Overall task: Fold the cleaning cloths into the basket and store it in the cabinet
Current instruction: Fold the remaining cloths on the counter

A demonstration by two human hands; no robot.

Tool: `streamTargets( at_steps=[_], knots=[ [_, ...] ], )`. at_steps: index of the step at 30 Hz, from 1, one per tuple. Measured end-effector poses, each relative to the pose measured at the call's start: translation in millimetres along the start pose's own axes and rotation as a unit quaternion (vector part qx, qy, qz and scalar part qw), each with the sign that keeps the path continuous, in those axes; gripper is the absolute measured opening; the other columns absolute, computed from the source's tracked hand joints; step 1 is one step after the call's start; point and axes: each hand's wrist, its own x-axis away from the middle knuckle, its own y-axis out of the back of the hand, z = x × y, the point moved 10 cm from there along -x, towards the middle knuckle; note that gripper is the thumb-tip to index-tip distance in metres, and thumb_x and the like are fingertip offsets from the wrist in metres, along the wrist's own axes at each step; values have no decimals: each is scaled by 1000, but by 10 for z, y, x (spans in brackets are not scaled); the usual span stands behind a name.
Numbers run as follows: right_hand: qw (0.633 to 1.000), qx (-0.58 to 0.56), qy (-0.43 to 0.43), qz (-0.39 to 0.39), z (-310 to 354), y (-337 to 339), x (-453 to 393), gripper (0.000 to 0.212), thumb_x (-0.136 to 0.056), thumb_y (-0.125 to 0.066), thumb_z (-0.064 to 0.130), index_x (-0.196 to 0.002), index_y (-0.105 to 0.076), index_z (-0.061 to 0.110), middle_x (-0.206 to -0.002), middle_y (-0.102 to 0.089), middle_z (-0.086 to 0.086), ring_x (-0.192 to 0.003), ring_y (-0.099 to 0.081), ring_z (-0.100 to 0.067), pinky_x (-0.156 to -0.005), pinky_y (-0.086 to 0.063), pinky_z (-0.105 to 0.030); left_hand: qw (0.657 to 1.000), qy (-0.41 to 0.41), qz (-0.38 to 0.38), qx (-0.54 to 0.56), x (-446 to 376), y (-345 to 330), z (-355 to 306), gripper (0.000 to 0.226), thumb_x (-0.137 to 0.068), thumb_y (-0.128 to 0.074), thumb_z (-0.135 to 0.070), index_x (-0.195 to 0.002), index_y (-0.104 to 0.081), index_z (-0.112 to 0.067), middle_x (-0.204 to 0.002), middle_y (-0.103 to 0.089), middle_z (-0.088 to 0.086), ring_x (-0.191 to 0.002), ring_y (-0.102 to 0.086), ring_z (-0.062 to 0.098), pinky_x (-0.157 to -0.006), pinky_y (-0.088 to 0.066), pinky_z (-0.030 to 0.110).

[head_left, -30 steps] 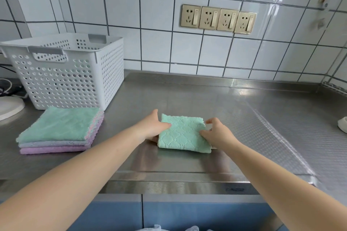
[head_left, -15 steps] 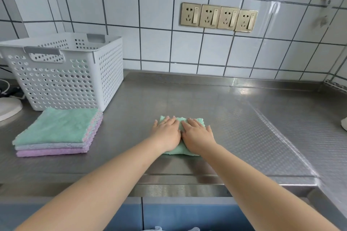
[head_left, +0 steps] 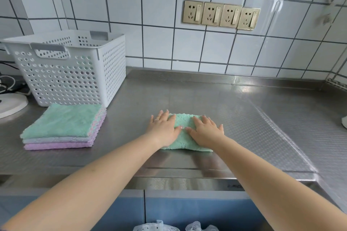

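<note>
Both hands press flat on a folded green cloth (head_left: 185, 138) at the middle of the steel counter (head_left: 216, 99) — the left hand (head_left: 164, 131) on its left half, the right hand (head_left: 206, 131) on its right half, fingers straight and spread, gripping nothing. A ring shows on one finger of the left hand. The thumbs nearly meet over the centre of the cloth, whose near edge lies a little back from the counter's front lip.

To the left, well apart from the hands, a stack of cloths (head_left: 62, 127) lies flat on the counter — green on top, a pale blue-grey layer under it, purple at the bottom. Just behind the stack stands a white perforated basket (head_left: 71, 73), upright, its grey handle facing the camera; what it holds cannot be told. A white round object (head_left: 11, 104) and some cords sit at the far left edge.

On the white tiled wall (head_left: 159, 33) behind, a row of four gold sockets (head_left: 221, 15) is mounted. Below the counter's front edge run blue cabinet doors (head_left: 187, 210), and bits of white lace show at the bottom of the view.
</note>
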Motion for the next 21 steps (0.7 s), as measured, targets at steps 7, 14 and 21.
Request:
streamTargets(
  at_steps=[7, 14, 21],
  knots=[
    [998, -8, 21, 51, -189, 42, 309, 61, -95, -35, 54, -146, -24, 25, -145, -40, -6, -133, -37, -27, -111, -23, -50, 999, 21, -38, 13, 173, 150, 330, 49, -98, -32, -47, -143, -35, -30, -141, -49, 0, -135, -37, 24, -114, -12, 51],
    [989, -149, 18, -16, -122, 158, 408, 58, -94, -52, 36, -144, -34, 14, -146, -41, -6, -131, -40, -24, -104, -33, -31, 965, 0, -82, 249, 183, 227, 172, 40, -96, -49, -20, -136, -48, -20, -145, -42, 2, -132, -41, 19, -106, -32, 29],
    [934, -346, -13, -92, -165, 236, 450, 55, -91, -60, 19, -142, -40, 12, -146, -42, -6, -128, -44, -19, -98, -36, -26, 775, 88, -74, 622, 181, 134, 343, 53, -86, -49, 14, -128, -55, -17, -133, -52, 7, -119, -52, 20, -99, -43, 34]
  ],
)
